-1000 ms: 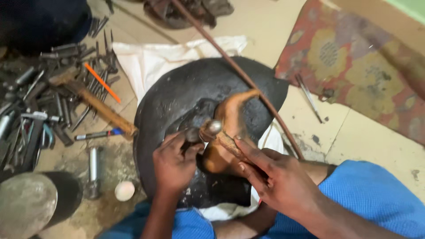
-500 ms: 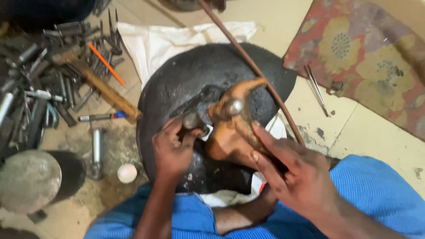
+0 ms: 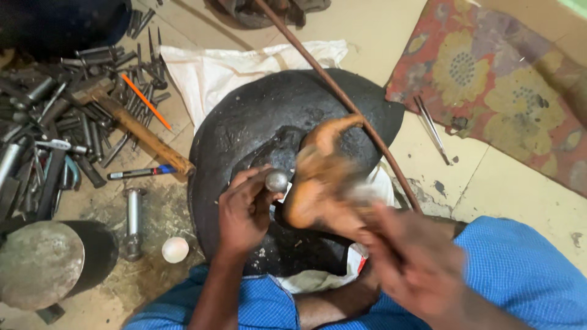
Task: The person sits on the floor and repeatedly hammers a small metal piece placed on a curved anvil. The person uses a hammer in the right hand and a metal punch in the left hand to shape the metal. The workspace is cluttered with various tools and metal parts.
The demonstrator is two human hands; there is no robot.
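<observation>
A dark, round pitch-covered block (image 3: 275,116) lies on the floor in front of me. My left hand (image 3: 244,214) grips a short metal punch with a rounded shiny top (image 3: 276,180) and holds it upright on the block. My right hand (image 3: 416,256) is blurred with motion at the lower right. It is closed on a brown wooden mallet (image 3: 318,177) that hangs just right of the punch top. My blue sleeves and knees fill the bottom edge.
Several metal punches and tools are heaped at the left (image 3: 55,122), with a wooden-handled hammer (image 3: 143,134) and an orange stick (image 3: 145,101). A long rusty rod (image 3: 330,85) crosses the block. Around lie a white cloth (image 3: 238,70), a flowered mat (image 3: 501,79), tweezers (image 3: 431,128), a round metal stake (image 3: 36,263) and a white ball (image 3: 175,249).
My right hand has drawn back towards the lower right and is now blurred, with the mallet swinging. My left hand stays on the punch at the same spot on the block.
</observation>
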